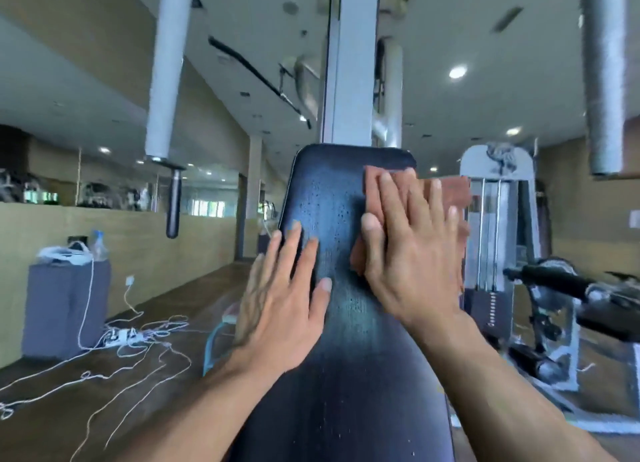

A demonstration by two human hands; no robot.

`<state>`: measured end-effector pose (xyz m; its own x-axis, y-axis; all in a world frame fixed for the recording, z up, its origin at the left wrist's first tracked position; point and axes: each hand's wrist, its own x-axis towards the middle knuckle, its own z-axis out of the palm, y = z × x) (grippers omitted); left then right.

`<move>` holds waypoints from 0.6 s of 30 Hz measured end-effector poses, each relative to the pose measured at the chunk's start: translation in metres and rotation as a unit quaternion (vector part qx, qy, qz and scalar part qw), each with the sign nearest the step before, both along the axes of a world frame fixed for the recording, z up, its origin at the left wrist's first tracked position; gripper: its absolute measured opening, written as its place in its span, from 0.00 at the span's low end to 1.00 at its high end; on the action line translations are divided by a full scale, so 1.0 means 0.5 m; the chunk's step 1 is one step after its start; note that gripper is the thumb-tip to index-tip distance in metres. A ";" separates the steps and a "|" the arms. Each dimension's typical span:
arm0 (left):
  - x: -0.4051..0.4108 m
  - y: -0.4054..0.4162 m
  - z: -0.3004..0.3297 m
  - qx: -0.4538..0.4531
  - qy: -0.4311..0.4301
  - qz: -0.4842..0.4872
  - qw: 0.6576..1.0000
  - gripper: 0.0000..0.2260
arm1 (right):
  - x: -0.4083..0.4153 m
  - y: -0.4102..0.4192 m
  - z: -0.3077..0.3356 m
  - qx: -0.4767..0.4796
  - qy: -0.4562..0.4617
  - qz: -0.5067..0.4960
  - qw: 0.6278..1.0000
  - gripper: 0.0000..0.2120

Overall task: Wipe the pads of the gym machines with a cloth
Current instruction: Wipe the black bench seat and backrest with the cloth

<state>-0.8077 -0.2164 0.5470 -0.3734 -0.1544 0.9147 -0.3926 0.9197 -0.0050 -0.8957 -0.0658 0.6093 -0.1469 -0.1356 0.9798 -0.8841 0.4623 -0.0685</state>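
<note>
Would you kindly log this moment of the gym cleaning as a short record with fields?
surface: black back pad, upright, speckled with droplets
cloth: reddish-brown cloth at the pad's upper right, hanging past its edge
right hand: right hand flat on the cloth, fingers straight, pressing it to the pad
left hand: left hand flat on the pad's left edge, fingers straight, holding nothing
background: weight-stack machine to the right; white cables on the floor to the left
</note>
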 end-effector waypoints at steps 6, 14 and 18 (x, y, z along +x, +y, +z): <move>-0.042 -0.020 -0.046 -0.044 -0.025 0.071 0.996 0.29 | -0.082 -0.029 -0.099 0.164 -0.053 -0.092 0.981 0.34; -0.049 -0.037 -0.048 -0.066 -0.015 0.070 0.995 0.29 | -0.096 -0.052 -0.023 0.139 -0.013 -0.107 0.984 0.34; -0.053 -0.037 -0.049 -0.055 0.001 0.048 0.997 0.29 | -0.083 -0.084 -0.002 0.093 -0.024 -0.114 0.989 0.34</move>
